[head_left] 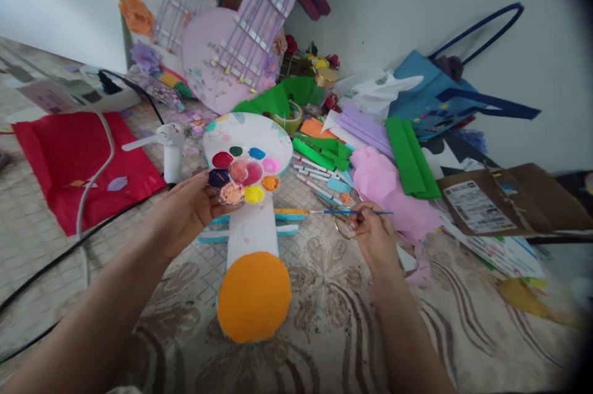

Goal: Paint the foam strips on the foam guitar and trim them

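Observation:
My left hand (185, 212) grips the near edge of a round paint palette (244, 175) with several wells of wet colour, held above a white paper figure (252, 227). The figure has a round white top, light blue side strips and a large orange disc (254, 296) at its near end. My right hand (373, 234) pinches a thin blue paintbrush (345, 212) that lies level and points left toward the figure. A gold ring-shaped thing (343, 228) lies beside that hand.
A red paper sheet (78, 162) lies at left, with a white handheld fan (172, 147) and cables (88, 227). Green, purple and pink paper, markers (315, 175), a tape roll (290, 116), a blue bag (440, 97) and cardboard (500, 199) crowd the right and back. Paper guitars (231, 54) lean on the wall.

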A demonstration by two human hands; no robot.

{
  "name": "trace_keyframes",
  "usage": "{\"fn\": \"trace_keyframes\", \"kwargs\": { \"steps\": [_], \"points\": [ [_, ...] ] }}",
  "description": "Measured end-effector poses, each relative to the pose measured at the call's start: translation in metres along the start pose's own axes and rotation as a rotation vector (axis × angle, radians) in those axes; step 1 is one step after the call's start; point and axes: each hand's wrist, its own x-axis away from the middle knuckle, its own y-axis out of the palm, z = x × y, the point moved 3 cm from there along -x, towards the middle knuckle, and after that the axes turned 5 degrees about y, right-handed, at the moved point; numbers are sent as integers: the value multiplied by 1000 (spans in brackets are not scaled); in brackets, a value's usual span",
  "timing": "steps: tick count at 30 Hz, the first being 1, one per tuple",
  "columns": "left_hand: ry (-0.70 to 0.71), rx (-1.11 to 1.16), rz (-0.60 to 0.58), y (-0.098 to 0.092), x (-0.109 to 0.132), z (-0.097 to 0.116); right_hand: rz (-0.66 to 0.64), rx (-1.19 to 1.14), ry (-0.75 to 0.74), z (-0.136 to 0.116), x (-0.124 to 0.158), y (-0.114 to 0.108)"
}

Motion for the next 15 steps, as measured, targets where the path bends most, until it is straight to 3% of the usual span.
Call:
{"fn": "trace_keyframes", "kwargs": {
  "steps": [5,15],
  "points": [
    [-34,-3,51,2,1,2,-2,-50,-29,-3,-2,-3],
    [-35,5,45,5,3,2,-56,-137,41,10,8,36]
  ]
}}
